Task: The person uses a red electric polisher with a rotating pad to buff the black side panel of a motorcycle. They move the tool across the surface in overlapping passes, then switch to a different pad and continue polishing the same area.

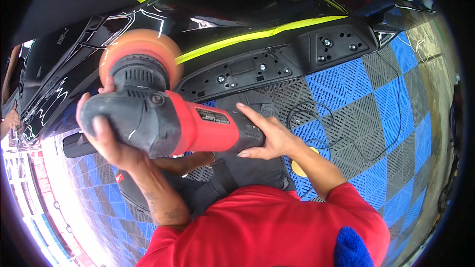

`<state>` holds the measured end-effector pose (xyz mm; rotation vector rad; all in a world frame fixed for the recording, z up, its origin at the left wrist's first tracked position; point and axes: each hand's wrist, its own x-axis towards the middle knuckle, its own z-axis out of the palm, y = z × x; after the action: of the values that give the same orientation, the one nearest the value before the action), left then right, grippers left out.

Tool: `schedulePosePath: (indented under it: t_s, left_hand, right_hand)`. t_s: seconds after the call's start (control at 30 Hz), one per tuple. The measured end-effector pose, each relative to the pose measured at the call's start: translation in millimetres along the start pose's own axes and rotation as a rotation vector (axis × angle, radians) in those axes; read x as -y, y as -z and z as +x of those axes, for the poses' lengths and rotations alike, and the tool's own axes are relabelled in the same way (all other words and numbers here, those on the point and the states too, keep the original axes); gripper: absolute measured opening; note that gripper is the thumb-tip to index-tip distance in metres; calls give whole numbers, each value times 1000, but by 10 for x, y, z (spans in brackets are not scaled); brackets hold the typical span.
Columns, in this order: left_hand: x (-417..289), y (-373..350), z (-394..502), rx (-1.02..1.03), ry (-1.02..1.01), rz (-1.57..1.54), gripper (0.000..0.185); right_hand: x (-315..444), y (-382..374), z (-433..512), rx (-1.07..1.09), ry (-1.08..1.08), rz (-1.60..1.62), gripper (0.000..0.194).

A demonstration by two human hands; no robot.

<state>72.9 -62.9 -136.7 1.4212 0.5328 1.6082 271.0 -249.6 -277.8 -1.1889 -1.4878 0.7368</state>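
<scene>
My left hand (107, 141) is wrapped around the grey-black head of a red and black electric car polisher (204, 126). My right hand (269, 133) grips its black rear handle, thumb and fingers on opposite sides. The orange foam pad (139, 53) looks blurred, as if spinning, and lies over a glossy black car body panel (230, 3); whether it touches is not clear. Yellow-green masking tape (259, 36) runs along the panel's lower edge from beside the pad. Below the tape is a black plastic trim with bolts (262, 66).
A black cord (400, 107) loops over blue and grey floor tiles (349, 118). A yellow round object (300, 168) lies near my right forearm. Another person's hand (13, 118) shows at far left. A bare limb (185, 164), its owner unclear, is partly hidden below the polisher.
</scene>
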Motion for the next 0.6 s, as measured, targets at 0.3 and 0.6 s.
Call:
schedulePosePath:
  t_s: [0.3,0.6]
  left_hand:
    - [365,-806,99,111,137,28,44]
    - [508,-1442,235,373,103,-152,40]
  right_hand:
    - [-554,105,-32,-227,-79,-132,109]
    - [-649,319,-111,-520,-93,-89,111]
